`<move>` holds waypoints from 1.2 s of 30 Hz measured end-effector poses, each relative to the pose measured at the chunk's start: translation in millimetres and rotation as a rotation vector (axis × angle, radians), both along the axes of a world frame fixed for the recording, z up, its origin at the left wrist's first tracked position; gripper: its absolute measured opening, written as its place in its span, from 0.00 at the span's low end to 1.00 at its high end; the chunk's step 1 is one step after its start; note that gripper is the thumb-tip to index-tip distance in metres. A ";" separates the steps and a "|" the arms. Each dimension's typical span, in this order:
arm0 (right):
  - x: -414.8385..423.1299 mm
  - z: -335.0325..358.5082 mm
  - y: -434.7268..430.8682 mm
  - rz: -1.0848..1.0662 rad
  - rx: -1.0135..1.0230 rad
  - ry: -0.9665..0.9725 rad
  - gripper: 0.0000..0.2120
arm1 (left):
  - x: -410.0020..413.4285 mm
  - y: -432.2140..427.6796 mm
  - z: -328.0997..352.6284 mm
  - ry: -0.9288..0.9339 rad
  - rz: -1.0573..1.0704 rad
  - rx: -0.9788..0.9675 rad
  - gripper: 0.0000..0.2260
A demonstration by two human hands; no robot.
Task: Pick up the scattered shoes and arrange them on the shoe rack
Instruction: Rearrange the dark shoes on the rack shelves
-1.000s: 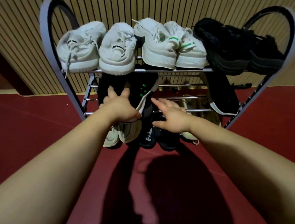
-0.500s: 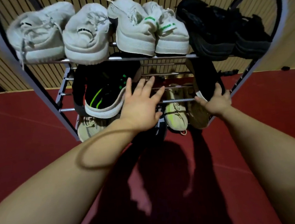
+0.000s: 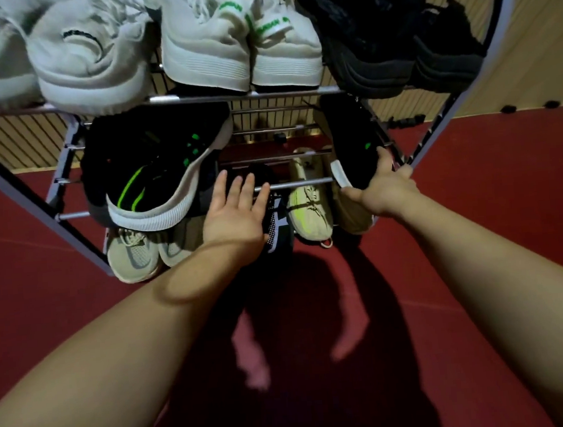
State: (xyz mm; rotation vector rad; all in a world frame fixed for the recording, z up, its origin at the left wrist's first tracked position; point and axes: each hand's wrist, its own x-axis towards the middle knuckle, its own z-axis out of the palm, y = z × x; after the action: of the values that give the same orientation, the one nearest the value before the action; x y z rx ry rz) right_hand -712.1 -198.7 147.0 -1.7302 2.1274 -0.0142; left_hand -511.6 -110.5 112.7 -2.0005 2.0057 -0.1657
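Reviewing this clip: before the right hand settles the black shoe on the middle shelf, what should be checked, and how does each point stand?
1. Right hand grips the black shoe at its heel end: ok.
2. Left hand flat-fingered, holding nothing: ok.
3. Free bars on the middle shelf beside the green-striped shoe: ok.
4. Black shoe resting level on the bars: cannot tell.

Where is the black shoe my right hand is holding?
Head view, right side: the black shoe is on the rack, at the middle shelf's right end, heel in the right hand, above the yellow-green sneaker.
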 end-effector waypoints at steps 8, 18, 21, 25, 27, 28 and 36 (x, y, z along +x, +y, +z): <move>23.7 1.7 -14.2 -0.009 0.034 0.070 0.54 | -3.5 -1.4 -9.0 0.042 0.023 -0.010 0.36; 8.0 7.1 11.9 0.166 0.126 0.194 0.51 | -3.1 -1.5 -17.1 0.092 0.003 -0.022 0.39; 12.7 7.5 7.1 0.168 0.122 0.174 0.54 | -4.1 -0.6 -17.3 0.134 0.011 -0.009 0.41; 31.9 2.9 -2.0 0.091 0.049 0.107 0.54 | -2.7 -1.0 -14.6 0.198 0.028 0.008 0.40; 31.8 2.6 -3.4 0.061 -0.001 0.085 0.51 | -1.0 -0.9 -13.0 0.223 0.023 0.014 0.40; 28.3 2.6 -2.9 0.064 -0.022 0.069 0.49 | -0.6 -0.6 -12.8 0.230 0.017 0.015 0.40; -23.9 3.0 21.7 0.303 -0.212 0.020 0.51 | -6.3 -0.6 -5.8 0.441 0.053 -0.016 0.46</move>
State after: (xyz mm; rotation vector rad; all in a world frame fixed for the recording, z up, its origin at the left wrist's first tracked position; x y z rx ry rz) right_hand -736.1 -177.0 150.0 -2.1681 1.9127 -0.1439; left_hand -517.9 -111.2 106.9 -2.2496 2.1991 0.2979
